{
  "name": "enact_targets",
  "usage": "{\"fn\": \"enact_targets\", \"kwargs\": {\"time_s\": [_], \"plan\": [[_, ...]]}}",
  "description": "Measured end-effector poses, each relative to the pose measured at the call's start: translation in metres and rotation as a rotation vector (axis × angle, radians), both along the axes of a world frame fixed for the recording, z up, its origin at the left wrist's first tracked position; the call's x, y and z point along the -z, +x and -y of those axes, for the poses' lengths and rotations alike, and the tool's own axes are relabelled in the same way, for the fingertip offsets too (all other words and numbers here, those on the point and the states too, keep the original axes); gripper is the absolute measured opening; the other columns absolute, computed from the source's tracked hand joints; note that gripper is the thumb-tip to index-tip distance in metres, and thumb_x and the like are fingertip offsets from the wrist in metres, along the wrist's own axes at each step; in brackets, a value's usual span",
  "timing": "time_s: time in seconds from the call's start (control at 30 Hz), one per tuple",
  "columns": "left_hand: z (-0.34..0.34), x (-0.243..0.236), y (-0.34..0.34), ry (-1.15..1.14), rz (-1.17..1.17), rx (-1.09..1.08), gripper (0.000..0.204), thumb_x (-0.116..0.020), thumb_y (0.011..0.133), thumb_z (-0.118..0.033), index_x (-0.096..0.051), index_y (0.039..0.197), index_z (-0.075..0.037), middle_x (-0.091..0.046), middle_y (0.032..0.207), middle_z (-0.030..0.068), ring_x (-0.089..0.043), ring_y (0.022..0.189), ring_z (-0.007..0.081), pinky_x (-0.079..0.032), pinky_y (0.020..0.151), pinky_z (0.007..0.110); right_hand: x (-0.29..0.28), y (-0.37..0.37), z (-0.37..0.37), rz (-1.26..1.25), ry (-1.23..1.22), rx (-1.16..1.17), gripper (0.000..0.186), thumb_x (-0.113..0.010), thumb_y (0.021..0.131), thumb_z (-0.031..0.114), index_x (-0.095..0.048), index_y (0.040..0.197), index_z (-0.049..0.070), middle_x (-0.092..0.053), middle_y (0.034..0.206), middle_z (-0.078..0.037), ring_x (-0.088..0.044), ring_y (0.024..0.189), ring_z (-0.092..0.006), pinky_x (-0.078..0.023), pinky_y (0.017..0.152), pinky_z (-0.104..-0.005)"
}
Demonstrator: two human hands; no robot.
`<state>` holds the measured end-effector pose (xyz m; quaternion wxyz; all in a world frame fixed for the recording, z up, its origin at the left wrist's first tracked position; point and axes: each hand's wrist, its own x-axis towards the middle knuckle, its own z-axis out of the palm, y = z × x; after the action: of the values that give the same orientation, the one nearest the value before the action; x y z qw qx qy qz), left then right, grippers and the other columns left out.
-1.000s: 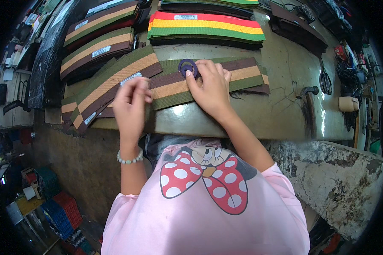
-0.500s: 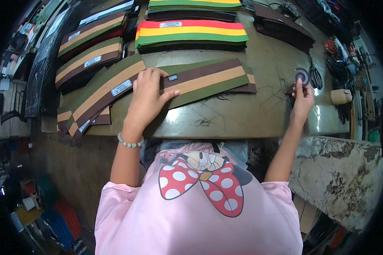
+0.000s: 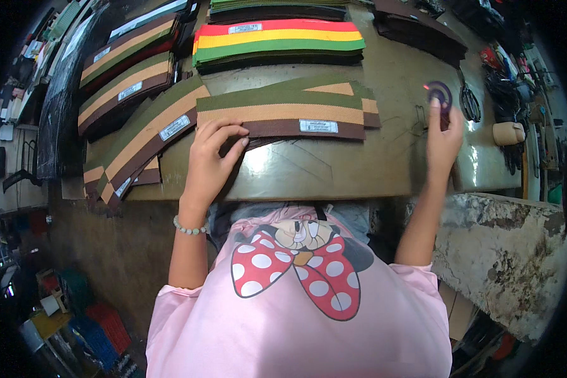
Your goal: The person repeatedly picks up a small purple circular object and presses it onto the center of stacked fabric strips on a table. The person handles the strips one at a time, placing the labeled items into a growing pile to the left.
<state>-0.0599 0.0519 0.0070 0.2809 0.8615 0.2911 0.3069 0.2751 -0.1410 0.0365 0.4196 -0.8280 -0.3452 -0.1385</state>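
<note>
Nearest the camera is the pink shirt [image 3: 296, 340], its hem close to the front edge of the table [image 3: 384, 179]. The left hand [image 3: 215, 154], with a beaded bracelet [image 3: 191, 228] at the wrist, lies at the lower left corner of a green, tan and brown striped strip [image 3: 277, 113]. Its fingers are bent and the gap to the thumb is narrow; whether they pinch the fabric or merely rest against it, I cannot tell. The strip lies flat near the middle of the table, a pale label [image 3: 318, 126] on its brown band, on top of other strips whose ends show beyond its right end. The right hand [image 3: 446, 135], well apart, holds a dark purple ring [image 3: 439, 94] upright between thumb and fingers above the table. Left of the left hand, overlapping striped strips [image 3: 151, 135] lie at a slant. Farther off are a red, yellow and green stack [image 3: 277, 41] and a dark brown stack [image 3: 416, 38]. Risks, in my judgement: contact at one corner only could let the strip swivel; uneven layers beneath could make it slip; a sweep of the left forearm could disturb the slanted strips; and a loose thumb hold could drop the ring.
</note>
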Motion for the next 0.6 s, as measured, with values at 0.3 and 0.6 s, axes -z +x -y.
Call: {"fn": "enact_targets", "kwargs": {"time_s": [0.3, 0.6], "plan": [[0.003, 0.016, 0.000, 0.038, 0.063, -0.020, 0.024, -0.081, 0.074, -0.012, -0.072, 0.096, -0.007, -0.065, 0.109, 0.0105, -0.060, 0.105, 0.0305, -0.047, 0.092, 0.040, 0.039, -0.166, -0.086, -0.338, 0.082, -0.781, 0.016, -0.069, 0.089, 0.010, -0.067, 0.098, -0.004, -0.065, 0.108, -0.016, -0.064, 0.098, -0.0269, -0.049, 0.088, -0.0337], [0.004, 0.023, 0.001, 0.027, 0.126, -0.075, 0.025, -0.081, 0.074, -0.006, -0.064, 0.092, -0.003, -0.067, 0.103, 0.0116, -0.062, 0.099, 0.0310, -0.048, 0.088, 0.039, 0.051, -0.162, -0.083, -0.258, 0.066, -0.824, 0.015, -0.068, 0.086, 0.008, -0.065, 0.095, -0.004, -0.062, 0.112, -0.018, -0.060, 0.105, -0.0346, -0.048, 0.091, -0.0405]]}}
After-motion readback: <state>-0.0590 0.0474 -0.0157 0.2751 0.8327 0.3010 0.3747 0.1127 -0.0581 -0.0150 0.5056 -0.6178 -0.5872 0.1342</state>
